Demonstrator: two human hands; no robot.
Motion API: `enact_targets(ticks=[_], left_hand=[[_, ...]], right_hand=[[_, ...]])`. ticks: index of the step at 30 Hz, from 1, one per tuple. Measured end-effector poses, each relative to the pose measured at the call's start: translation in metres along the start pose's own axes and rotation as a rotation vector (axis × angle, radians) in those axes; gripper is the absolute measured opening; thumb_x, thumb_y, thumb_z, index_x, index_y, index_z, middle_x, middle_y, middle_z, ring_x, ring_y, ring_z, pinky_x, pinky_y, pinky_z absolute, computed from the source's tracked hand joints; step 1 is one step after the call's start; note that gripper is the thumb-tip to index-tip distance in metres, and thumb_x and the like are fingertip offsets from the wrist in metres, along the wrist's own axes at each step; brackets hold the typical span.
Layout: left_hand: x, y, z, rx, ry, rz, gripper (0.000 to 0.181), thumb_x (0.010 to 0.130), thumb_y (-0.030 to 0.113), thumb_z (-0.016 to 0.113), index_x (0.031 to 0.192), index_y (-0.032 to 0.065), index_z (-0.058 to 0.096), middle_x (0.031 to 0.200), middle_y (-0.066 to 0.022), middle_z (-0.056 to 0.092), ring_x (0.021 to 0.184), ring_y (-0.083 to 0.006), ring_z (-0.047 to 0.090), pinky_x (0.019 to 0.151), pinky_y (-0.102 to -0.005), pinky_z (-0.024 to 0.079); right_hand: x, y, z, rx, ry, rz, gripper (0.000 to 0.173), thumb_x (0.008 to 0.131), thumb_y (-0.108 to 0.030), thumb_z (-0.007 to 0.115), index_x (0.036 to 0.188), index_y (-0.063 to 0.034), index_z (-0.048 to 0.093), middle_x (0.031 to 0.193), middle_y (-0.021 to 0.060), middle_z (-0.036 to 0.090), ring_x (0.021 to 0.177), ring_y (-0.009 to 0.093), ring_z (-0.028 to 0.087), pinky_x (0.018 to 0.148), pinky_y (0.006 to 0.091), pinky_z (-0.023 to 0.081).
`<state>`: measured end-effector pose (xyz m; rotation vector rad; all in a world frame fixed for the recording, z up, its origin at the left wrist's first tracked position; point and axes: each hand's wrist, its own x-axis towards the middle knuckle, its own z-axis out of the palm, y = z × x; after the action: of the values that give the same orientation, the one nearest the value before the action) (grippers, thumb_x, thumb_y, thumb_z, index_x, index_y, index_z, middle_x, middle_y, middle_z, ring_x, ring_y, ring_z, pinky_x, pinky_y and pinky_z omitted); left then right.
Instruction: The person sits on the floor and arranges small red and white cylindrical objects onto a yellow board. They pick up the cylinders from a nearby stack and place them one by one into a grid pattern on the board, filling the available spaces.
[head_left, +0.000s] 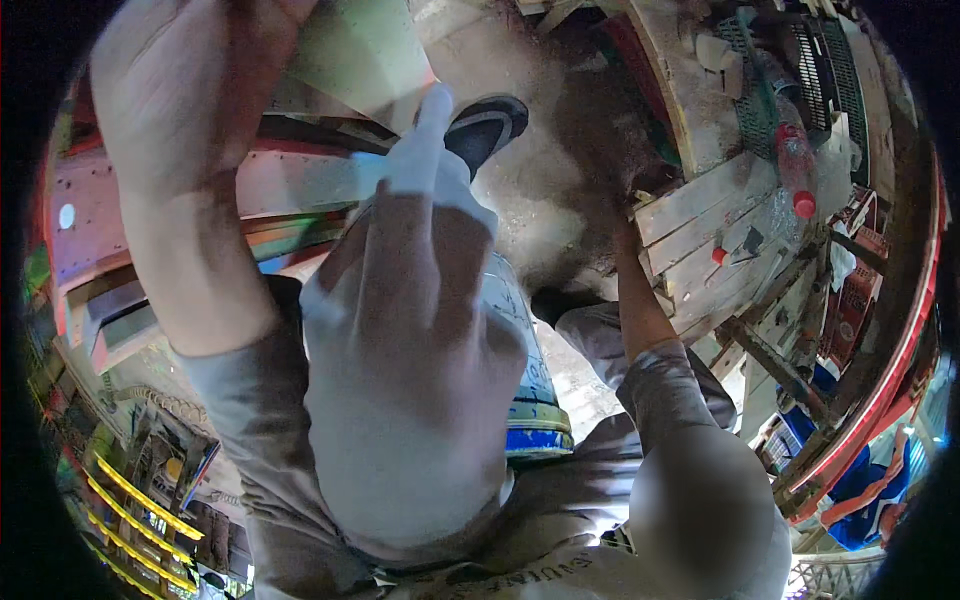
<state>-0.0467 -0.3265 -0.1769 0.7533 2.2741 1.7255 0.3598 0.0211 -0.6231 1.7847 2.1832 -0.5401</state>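
Observation:
My left hand (187, 75) reaches up at the upper left, and the frame's edge cuts off its fingers. Whatever it may hold is hidden. Nearest to it, a flat pale-green panel (360, 60) stands beside the wrist. Behind the forearm runs a long painted board (90, 202), pinkish red with small holes or marks. A broad piece of pale folded cloth (420, 390) fills the middle before me; whether it is clothing is unclear. Beyond its tip a dark shoe (487, 131) rests on the floor. My right hand is out of view.
A co-worker (660, 375) sits close at the right, one arm reaching forward. A pail (536, 427) with a blue rim stands between us. Farther right are wooden planks (712, 225), a red-capped plastic bottle (795, 165) and plastic baskets (810, 67). Yellow slats (142, 502) show lower left.

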Motion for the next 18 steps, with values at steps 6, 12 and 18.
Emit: enact_targets(ticks=[6, 12, 18], left_hand=[[-0.079, -0.054, -0.018, 0.197, -0.01, -0.307, 0.049, 0.101, 0.042, 0.041, 0.061, 0.0153, 0.049, 0.13, -0.0303, 0.061, 0.122, -0.0352, 0.062, 0.104, -0.0463, 0.051], [-0.113, -0.087, -0.026, 0.268, -0.042, -0.435, 0.05, 0.101, 0.044, 0.038, 0.062, 0.015, 0.05, 0.13, -0.0304, 0.061, 0.122, -0.0355, 0.062, 0.104, -0.0462, 0.051], [-0.123, -0.11, -0.017, 0.352, -0.085, -0.533, 0.051, 0.1, 0.046, 0.036, 0.062, 0.0146, 0.05, 0.13, -0.0305, 0.061, 0.122, -0.0357, 0.062, 0.104, -0.0461, 0.051]], right_hand=[[0.022, -0.011, -0.005, 0.072, 0.127, -0.054, 0.052, 0.093, -0.042, 0.061, 0.123, 0.0003, 0.063, 0.117, 0.0176, 0.066, 0.107, 0.033, 0.063, 0.091, 0.0448, 0.051], [0.049, -0.003, -0.007, 0.115, 0.24, -0.071, 0.049, 0.094, -0.04, 0.061, 0.123, -0.0002, 0.063, 0.115, 0.0163, 0.067, 0.103, 0.031, 0.063, 0.089, 0.0442, 0.051], [0.059, -0.018, -0.005, 0.146, 0.266, -0.128, 0.046, 0.095, -0.037, 0.06, 0.123, -0.0008, 0.063, 0.112, 0.015, 0.067, 0.1, 0.029, 0.063, 0.086, 0.0435, 0.051]])
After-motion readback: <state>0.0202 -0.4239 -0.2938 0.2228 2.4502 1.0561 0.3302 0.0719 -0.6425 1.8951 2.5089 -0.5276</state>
